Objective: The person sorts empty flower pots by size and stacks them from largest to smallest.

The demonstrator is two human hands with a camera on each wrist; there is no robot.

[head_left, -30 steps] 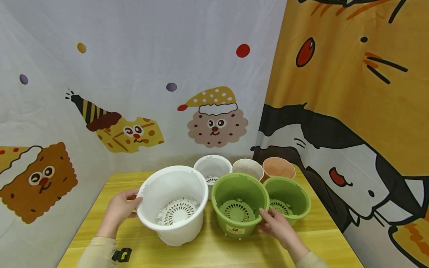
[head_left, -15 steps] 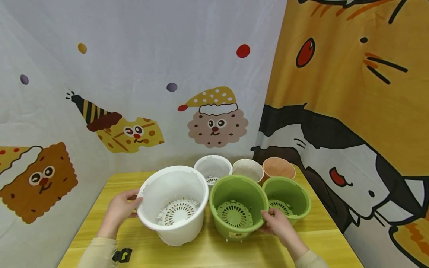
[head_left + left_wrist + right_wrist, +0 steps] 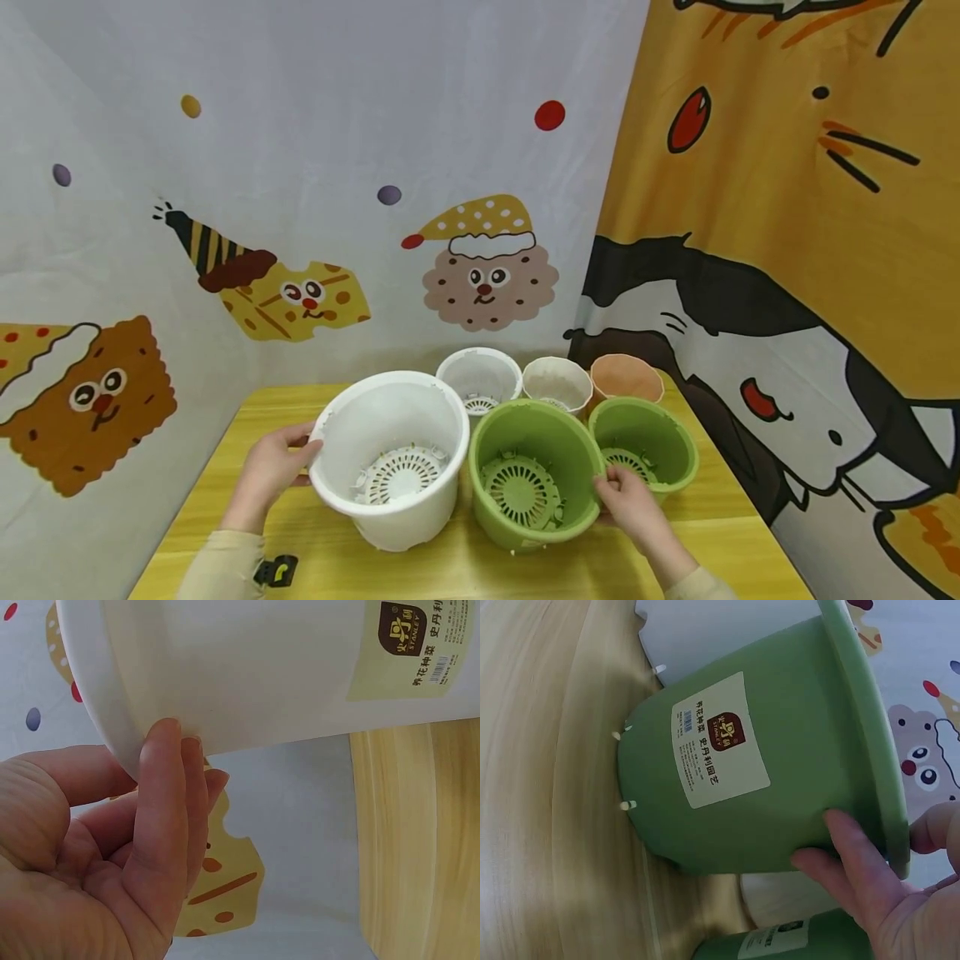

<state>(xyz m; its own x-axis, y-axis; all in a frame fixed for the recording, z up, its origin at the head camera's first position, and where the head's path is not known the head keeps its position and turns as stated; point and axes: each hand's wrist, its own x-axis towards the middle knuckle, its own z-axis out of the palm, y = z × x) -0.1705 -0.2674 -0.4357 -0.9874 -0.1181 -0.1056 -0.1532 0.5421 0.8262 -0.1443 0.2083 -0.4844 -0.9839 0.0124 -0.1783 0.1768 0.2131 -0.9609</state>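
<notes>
1. Cartoon-printed cloth (image 3: 315, 125) is hung behind a yellow wood-grain table (image 3: 420, 577).
2. White pot (image 3: 390, 457), front left on it: mouth up, axis roughly upright; rim pinched between thumb and fingers of the left hand (image 3: 273, 465).
3. Green pot (image 3: 536, 477), just right: mouth up, axis apparently tipped toward the near edge; rim pinched by the right hand (image 3: 628, 497).

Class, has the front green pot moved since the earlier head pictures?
Yes: the front green pot has come nearer, away from the cream pot behind.
</notes>
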